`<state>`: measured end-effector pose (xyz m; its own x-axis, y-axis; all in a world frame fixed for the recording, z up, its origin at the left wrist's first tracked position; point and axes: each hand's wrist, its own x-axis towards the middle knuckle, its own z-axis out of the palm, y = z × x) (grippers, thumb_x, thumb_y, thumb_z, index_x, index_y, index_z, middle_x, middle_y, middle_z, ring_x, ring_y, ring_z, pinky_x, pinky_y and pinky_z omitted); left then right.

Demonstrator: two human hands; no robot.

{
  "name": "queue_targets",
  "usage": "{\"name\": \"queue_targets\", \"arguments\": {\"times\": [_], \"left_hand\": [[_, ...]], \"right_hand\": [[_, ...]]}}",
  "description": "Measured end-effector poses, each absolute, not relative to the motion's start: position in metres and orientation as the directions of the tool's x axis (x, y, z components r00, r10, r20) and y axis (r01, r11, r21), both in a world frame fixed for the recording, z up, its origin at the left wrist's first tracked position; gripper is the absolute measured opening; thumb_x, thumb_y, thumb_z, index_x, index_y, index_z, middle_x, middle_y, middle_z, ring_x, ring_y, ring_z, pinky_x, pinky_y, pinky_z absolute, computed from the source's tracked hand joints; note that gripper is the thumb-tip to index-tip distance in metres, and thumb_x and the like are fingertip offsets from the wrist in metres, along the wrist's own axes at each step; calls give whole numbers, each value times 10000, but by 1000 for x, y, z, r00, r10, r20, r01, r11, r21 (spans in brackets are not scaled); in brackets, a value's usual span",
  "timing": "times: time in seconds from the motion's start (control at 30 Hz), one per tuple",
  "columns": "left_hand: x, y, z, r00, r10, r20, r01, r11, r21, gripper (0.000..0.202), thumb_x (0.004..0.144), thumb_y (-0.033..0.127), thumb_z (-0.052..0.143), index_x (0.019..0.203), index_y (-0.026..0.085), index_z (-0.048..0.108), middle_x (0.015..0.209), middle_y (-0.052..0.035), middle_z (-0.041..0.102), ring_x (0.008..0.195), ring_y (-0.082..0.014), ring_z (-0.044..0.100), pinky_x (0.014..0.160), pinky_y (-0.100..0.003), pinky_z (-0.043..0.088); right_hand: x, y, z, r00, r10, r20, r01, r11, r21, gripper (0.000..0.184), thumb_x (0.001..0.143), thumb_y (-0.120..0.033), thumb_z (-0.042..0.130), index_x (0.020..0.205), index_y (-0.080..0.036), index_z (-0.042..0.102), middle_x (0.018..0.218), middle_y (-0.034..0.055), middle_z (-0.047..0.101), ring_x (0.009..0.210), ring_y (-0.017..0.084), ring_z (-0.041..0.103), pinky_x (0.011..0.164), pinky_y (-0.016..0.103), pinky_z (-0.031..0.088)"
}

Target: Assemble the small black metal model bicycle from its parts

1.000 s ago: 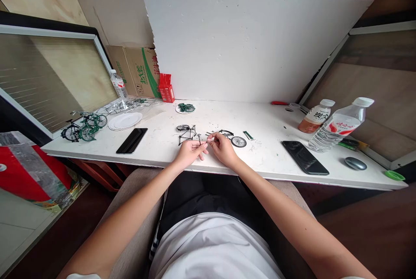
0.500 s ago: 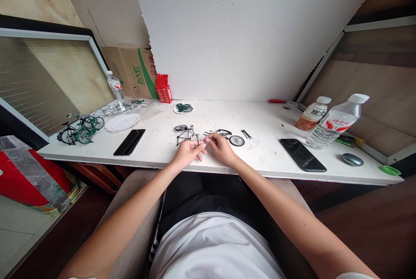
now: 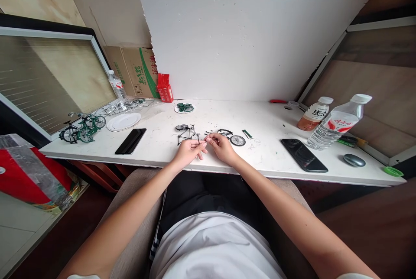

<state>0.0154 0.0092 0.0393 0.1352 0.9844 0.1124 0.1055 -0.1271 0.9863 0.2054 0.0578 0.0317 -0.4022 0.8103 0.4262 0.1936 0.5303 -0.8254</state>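
Observation:
My left hand [image 3: 190, 150] and my right hand [image 3: 222, 147] meet over the front of the white table [image 3: 269, 160]. Their fingertips pinch together on a tiny part that I cannot make out. Just behind the left hand lies a small black model bicycle frame [image 3: 186, 133] with one wheel. Behind the right hand lies another black wheel piece [image 3: 237, 140] with a curved part. A short green piece [image 3: 248, 134] rests to its right.
Two black phones [image 3: 130, 141] [image 3: 304, 155] lie left and right. Finished green model bicycles [image 3: 81, 128] and white plates [image 3: 124, 121] stand far left. Two bottles [image 3: 334, 122] [image 3: 313, 114], a grey mouse [image 3: 354, 160], a green lid [image 3: 393, 170] sit right. A white foam board [image 3: 247, 45] stands behind.
Both hands have stayed pinched together at the same spot on the table. Only the camera has shifted slightly.

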Motion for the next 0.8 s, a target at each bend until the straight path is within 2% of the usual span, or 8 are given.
{"name": "queue_targets", "arguments": {"times": [0.3, 0.6, 0.8], "left_hand": [[15, 12, 36, 136, 984, 113, 73, -124, 990, 505, 838, 575, 811, 1029, 109, 769, 858, -104, 784, 549, -136, 662, 585, -283, 525], [16, 11, 37, 122, 986, 117, 57, -125, 991, 476, 848, 567, 803, 983, 113, 755, 859, -106, 781, 545, -134, 658, 561, -272, 514], [15, 13, 36, 100, 989, 108, 27, -111, 993, 515, 885, 569, 774, 1139, 124, 724, 871, -104, 791, 561, -142, 693, 564, -256, 470]], "right_hand": [[206, 59, 29, -399, 814, 423, 167, 518, -839, 299, 1038, -495, 564, 1001, -212, 650, 957, 56, 710, 845, 205, 637, 816, 343, 499], [206, 60, 29, -373, 812, 449, 205, 544, -814, 300, 1063, -489, 512, 997, -216, 619, 958, 57, 684, 827, 199, 616, 804, 345, 496], [204, 57, 29, -352, 812, 465, 215, 553, -805, 271, 1060, -469, 532, 1022, -219, 632, 977, 63, 706, 831, 201, 631, 803, 348, 500]]}}
